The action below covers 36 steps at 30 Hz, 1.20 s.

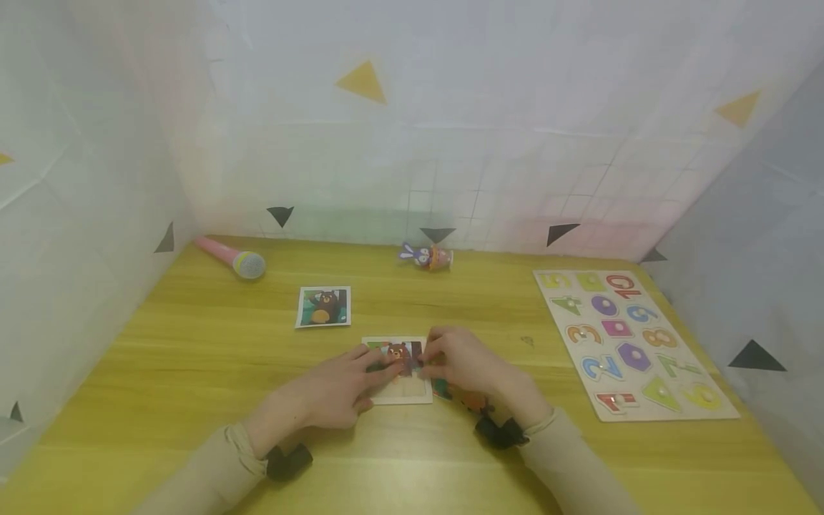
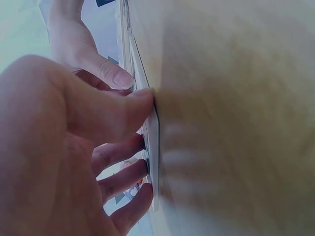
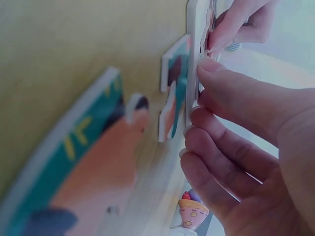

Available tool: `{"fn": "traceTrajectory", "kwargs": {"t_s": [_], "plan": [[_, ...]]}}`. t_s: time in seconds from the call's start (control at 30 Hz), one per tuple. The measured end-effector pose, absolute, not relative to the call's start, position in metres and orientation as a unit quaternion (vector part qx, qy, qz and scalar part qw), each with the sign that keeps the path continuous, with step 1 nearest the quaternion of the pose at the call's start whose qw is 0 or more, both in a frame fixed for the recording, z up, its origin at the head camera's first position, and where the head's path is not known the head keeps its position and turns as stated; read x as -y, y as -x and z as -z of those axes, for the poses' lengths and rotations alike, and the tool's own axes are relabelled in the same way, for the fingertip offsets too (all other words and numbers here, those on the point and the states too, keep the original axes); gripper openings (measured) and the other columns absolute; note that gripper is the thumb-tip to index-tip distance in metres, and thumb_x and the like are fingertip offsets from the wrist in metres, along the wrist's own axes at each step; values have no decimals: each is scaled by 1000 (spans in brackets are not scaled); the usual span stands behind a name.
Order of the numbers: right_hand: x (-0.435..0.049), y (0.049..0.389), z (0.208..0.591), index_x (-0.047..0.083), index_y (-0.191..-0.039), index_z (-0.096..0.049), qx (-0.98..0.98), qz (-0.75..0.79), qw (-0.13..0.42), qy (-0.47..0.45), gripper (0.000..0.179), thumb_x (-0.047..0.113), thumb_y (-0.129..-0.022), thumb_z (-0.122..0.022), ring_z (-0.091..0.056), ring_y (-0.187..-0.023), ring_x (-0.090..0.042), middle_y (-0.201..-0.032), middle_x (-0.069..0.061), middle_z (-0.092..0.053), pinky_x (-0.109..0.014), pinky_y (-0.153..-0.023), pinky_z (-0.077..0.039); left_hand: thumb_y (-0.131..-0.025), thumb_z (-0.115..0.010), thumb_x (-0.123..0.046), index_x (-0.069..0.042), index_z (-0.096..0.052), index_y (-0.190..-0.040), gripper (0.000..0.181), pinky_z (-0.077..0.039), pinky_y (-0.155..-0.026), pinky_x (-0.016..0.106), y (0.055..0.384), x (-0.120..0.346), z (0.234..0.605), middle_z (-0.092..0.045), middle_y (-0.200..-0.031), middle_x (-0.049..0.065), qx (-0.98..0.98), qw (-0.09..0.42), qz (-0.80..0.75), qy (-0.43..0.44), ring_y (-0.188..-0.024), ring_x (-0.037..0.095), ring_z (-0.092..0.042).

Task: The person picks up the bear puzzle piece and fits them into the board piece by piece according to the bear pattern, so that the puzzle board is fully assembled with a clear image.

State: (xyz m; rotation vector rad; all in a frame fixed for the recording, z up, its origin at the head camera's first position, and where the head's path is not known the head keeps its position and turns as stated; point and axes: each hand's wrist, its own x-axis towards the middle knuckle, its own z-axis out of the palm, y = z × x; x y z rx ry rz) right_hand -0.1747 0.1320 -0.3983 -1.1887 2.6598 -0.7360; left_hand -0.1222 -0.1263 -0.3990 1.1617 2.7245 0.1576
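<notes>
A small bear jigsaw puzzle (image 1: pixel 398 351) lies in a pale tray (image 1: pixel 417 398) on the table. My left hand (image 1: pixel 336 388) rests its extended fingers on the picture from the left, and its thumb (image 2: pixel 140 105) touches the tray's near edge. At the tray's right side, my right hand (image 1: pixel 473 363) pinches what looks like a dark puzzle piece (image 1: pixel 420 363) between thumb and index finger; the fingers mostly hide it. Loose puzzle pieces, an orange-and-teal one (image 3: pixel 98 172) and smaller ones (image 3: pixel 173 73), lie beside the tray beneath the right wrist.
A bear picture card (image 1: pixel 325 307) lies behind and left of the tray. Farther back are a pink toy microphone (image 1: pixel 230 259) and a rabbit figure (image 1: pixel 428 257). A number-and-shape board (image 1: pixel 634 347) covers the right side. Fabric walls (image 1: pixel 502 172) bound the table.
</notes>
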Motion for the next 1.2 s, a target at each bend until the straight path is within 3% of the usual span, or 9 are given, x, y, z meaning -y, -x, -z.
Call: {"fn": "traceTrajectory", "kwargs": {"t_s": [0.4, 0.6, 0.73, 1.2], "plan": [[-132, 174, 398, 6, -98, -80, -879, 248, 64, 403, 17, 17, -85, -80, -54, -70, -1, -86, 5, -62, -15, -61, -52, -94, -64, -24, -23, -35, -157, 68, -36, -118, 44, 124, 125, 399, -44, -148, 1, -916, 85, -38, -391, -131, 22, -43], [-131, 172, 397, 6, -97, -81, -881, 228, 61, 411, 15, 17, -87, -78, -48, -65, 0, -80, 7, -58, -15, -56, -47, -94, -63, -23, -24, -34, -157, 69, -40, -116, 43, 125, 125, 400, -42, -150, 0, -919, 96, -45, -381, -131, 22, -42], [-130, 170, 396, 6, -99, -81, -884, 220, 77, 406, 16, 17, -89, -77, -44, -62, -1, -77, 8, -54, -16, -53, -44, -93, -64, -23, -24, -34, -157, 70, -32, -121, 45, 126, 124, 400, -41, -151, 1, -918, 102, -52, -379, -135, 24, -41], [-128, 168, 395, 6, -105, -79, -889, 226, 75, 392, 20, 16, -88, -77, -50, -69, -2, -88, 5, -58, -16, -59, -49, -97, -61, -24, -26, -30, -159, 69, -24, -124, 48, 127, 125, 398, -37, -156, 2, -919, 133, -80, -363, -145, 29, -32]]}}
